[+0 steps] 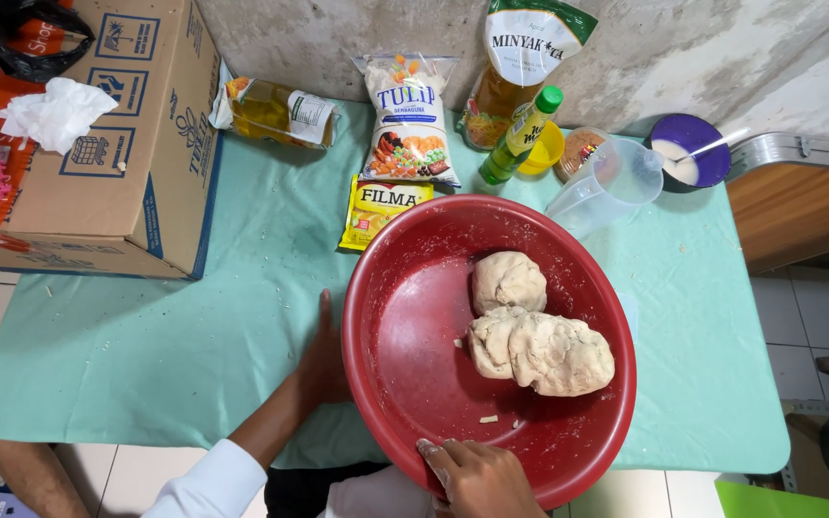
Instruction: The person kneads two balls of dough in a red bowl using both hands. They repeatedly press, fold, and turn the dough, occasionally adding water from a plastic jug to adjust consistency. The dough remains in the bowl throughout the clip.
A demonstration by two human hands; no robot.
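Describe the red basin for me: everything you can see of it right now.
The red basin is wide, round and shallow, seemingly glossy plastic, sitting upright on the mint-green table cover. Inside lie two pale dough lumps, touching, with crumbs and floury smears around them. The left hand presses flat against its outer left wall; the right hand grips the near rim. A clear measuring jug lies by its far edge.

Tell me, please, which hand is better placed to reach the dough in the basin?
Right hand, probably: it rests on the near rim inside the red basin, closer to the dough. The left hand lies outside, against the basin's wall.
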